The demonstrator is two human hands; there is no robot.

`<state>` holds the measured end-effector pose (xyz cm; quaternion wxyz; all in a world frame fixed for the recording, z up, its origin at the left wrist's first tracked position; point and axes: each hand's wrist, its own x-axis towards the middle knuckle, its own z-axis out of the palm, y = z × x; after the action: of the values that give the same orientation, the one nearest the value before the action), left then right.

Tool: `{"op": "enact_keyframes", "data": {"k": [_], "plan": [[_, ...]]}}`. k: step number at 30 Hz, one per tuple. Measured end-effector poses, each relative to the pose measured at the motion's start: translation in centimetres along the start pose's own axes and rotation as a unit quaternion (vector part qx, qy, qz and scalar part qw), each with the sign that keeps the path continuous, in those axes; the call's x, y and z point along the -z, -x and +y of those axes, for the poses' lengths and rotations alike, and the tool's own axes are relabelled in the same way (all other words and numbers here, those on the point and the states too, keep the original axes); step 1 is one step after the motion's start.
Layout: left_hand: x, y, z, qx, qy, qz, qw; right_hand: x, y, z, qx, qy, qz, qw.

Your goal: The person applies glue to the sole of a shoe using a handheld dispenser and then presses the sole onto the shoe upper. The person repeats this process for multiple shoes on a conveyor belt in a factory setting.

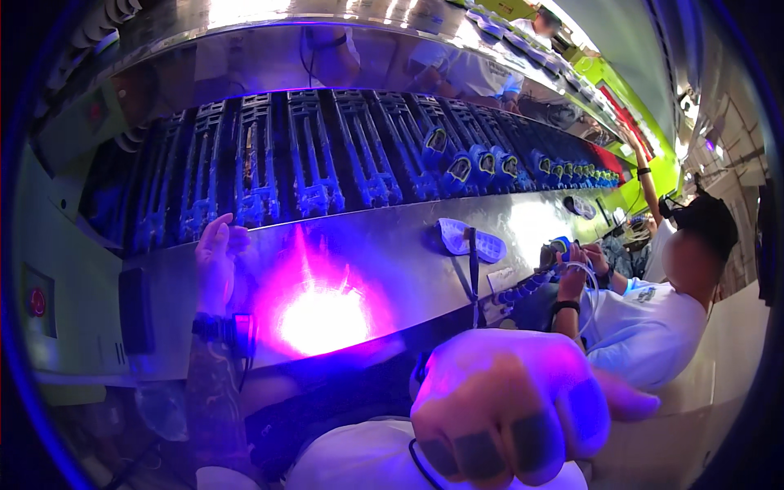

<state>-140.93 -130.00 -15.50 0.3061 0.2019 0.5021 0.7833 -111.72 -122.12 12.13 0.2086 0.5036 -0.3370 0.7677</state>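
My left hand (219, 255) is raised over the front edge of the metal bench, beside the blue rack-like frames (314, 184). Its fingers are loosely bent and apart, and nothing shows in them. My right hand (510, 408) looms large, close in front of me at the lower right. Its fingers are curled into a fist, the thumb sticks out to the right, and dark patches mark several fingers. No object shows in this fist. A pale shoe sole (475, 242) lies on the bench beyond my right hand. Blue-and-yellow shoes (483, 163) sit in a row on the frames.
A bright magenta light patch (325, 318) glares on the metal bench (400, 245). A thin black upright (474, 273) stands beside the sole. At right, a co-worker (653, 318) handles a shoe. Another person's arm (645, 175) reaches up behind. A light-coloured cabinet (61, 245) borders the left.
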Motion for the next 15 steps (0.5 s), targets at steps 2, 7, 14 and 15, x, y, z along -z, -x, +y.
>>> {"op": "enact_keyframes", "data": {"k": [2,7,14,15], "plan": [[0.2,-0.2,-0.3,-0.001,-0.003,-0.004,1.000,-0.3,0.0,0.1,0.010,-0.003,0.004,1.000],[0.4,-0.2,-0.2,-0.004,0.000,-0.002,1.000,-0.5,0.0,1.1,0.031,-0.018,0.015,0.999],[1.6,-0.1,0.0,0.003,0.011,0.002,1.000,0.7,-0.9,1.3,-0.011,-0.035,-0.060,0.997],[1.6,-0.1,0.0,0.006,0.016,0.004,1.000,0.2,-0.5,1.5,-0.007,-0.040,-0.022,0.999]]}}
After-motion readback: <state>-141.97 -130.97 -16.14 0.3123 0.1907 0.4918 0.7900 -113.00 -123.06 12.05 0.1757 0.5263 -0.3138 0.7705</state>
